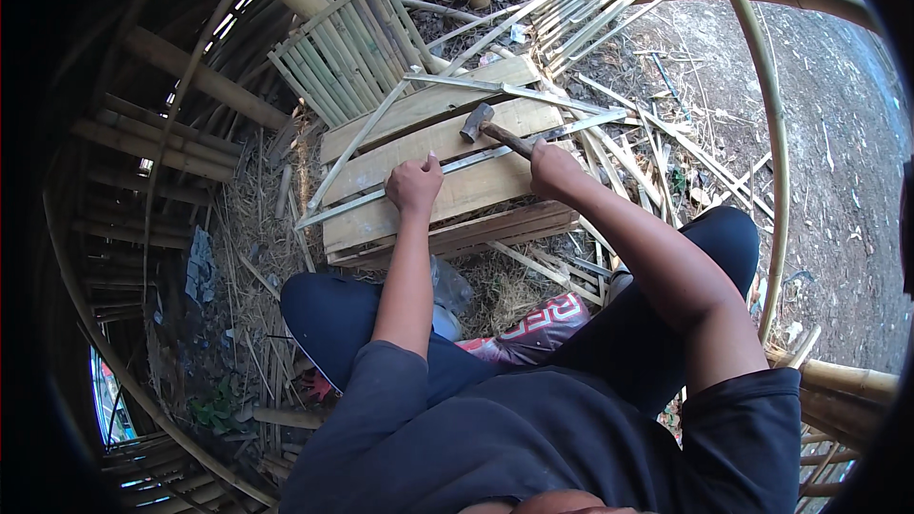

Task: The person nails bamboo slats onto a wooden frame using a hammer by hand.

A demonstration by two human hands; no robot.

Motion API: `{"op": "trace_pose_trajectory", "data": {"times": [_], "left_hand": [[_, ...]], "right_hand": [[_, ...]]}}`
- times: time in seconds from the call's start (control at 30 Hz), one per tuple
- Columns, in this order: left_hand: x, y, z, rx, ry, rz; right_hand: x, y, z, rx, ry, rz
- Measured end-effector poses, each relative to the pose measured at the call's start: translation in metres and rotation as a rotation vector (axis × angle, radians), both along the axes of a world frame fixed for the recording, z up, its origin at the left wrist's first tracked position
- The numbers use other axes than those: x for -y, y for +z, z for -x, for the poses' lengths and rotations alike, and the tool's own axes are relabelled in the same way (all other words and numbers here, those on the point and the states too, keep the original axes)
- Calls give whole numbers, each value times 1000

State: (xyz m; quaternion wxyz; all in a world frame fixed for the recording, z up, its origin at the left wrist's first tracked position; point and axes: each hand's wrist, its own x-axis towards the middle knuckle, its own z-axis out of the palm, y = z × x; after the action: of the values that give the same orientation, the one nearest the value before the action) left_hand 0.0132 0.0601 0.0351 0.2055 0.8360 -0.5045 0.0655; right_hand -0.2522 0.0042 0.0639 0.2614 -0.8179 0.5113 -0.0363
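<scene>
My right hand [555, 171] grips the wooden handle of a hammer [478, 122], its metal head held over a crate-like stand of pale wooden planks [362, 171]. To its left, my left hand [416, 184] is closed, fingers pinched together, over a long bamboo strip [476, 157] that crosses the planks. What the pinched fingers hold, if anything, is too small to make out. More thin strips form an angular frame on the planks, with one strip [367, 138] slanting down at the left and another [457, 82] along the far side.
A slatted bamboo panel [352, 48] leans behind the planks at the left. Another slatted panel [595, 9] lies at the far right. Loose strips [657, 157] litter the ground on the right. Curved bamboo poles [766, 133] surround me. A printed packet [538, 328] lies between my legs.
</scene>
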Motion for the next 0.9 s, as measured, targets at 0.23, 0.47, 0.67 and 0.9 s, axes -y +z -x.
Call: {"op": "trace_pose_trajectory", "data": {"times": [0.23,0.47,0.67,0.9], "left_hand": [[-6,7,-12,8,-23,-175],[-9,11,-14,-75,-13,-204],[-9,6,-18,-103,-27,-183],[-11,7,-19,-78,-60,-174]], "right_hand": [[-1,0,-2,-1,-2,-4],[-1,-2,-2,-5,3,8],[-1,7,-4,-39,-13,-18],[-2,19,-4,-30,14,15]]}}
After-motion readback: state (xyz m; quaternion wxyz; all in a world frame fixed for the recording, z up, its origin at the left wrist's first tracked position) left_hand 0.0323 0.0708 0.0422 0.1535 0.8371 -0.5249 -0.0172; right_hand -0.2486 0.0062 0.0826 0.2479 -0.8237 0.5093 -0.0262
